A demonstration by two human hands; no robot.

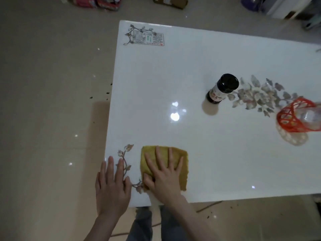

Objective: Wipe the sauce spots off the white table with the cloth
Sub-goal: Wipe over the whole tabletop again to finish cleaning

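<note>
Right hand (165,178) nearest, flat, fingers spread, pressing cloth (180,164) at near-left desk (225,153) corner, gripping nothing; left hand (112,186) open at edge, empty; no sauce spots discernible, remaining desk surface up and rightward.

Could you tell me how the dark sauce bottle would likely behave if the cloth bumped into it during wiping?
The bottle stands upright, tall on a narrow base, so a bump near its cap would probably tip it. The glossy table likely lets it slide if pushed low. It sits well away from the cloth under the right hand.
</note>
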